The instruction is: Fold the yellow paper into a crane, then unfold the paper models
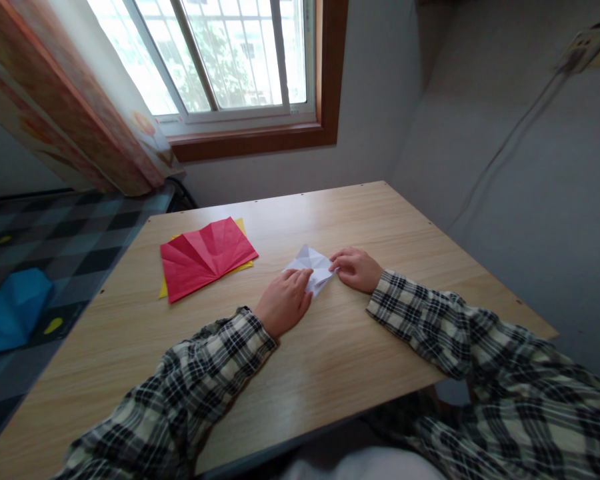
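A small piece of folded white paper [307, 257] lies on the table between my two hands, with creases across it and a corner pointing toward the window. Over its left side, my left hand [286, 300] has its fingers close together and bent, holding the paper down against the tabletop. At the right corner, my right hand [356, 268] pinches the paper's edge between thumb and fingers. Part of the paper's near left side is hidden under my left hand.
Creased red paper [207, 257] rests on yellow paper [163, 291] at the left of the wooden table [380, 347]. Folded blue paper [17, 307] lies on a checkered surface [95, 220] beyond the left edge. A window [230, 60] and walls stand behind and right.
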Demonstrator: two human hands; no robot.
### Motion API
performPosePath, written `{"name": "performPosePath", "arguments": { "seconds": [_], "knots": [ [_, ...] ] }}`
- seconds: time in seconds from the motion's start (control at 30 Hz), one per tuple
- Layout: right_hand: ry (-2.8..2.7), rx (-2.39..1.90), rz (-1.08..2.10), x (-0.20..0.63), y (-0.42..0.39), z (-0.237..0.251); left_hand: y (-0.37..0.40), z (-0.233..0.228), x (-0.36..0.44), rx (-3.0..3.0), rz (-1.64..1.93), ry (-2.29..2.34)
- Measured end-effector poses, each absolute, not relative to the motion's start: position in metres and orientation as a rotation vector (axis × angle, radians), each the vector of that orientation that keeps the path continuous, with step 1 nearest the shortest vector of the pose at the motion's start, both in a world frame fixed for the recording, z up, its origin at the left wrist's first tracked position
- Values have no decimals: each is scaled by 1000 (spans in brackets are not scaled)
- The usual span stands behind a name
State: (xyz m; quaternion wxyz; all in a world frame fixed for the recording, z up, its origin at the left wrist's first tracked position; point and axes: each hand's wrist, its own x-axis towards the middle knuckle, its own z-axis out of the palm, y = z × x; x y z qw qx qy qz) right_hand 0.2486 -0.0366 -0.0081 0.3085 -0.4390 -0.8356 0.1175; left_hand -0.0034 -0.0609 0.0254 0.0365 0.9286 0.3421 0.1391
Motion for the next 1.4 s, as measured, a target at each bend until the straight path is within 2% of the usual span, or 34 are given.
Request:
{"name": "performPosePath", "arguments": {
  "seconds": [0.5, 1.13, 1.4],
  "knots": [
    [-2190, -1155, 302, 249, -33, -12, -66, 31, 0, 2968, 273, 1003],
    [-2247, -1151, 237, 248, -36, -10, -62, 30, 2, 2975, 307, 1063],
    [-2280, -1318, 22, 232, -51, -1, -62, 26, 2, 2956, 434, 1074]
  ]
}}
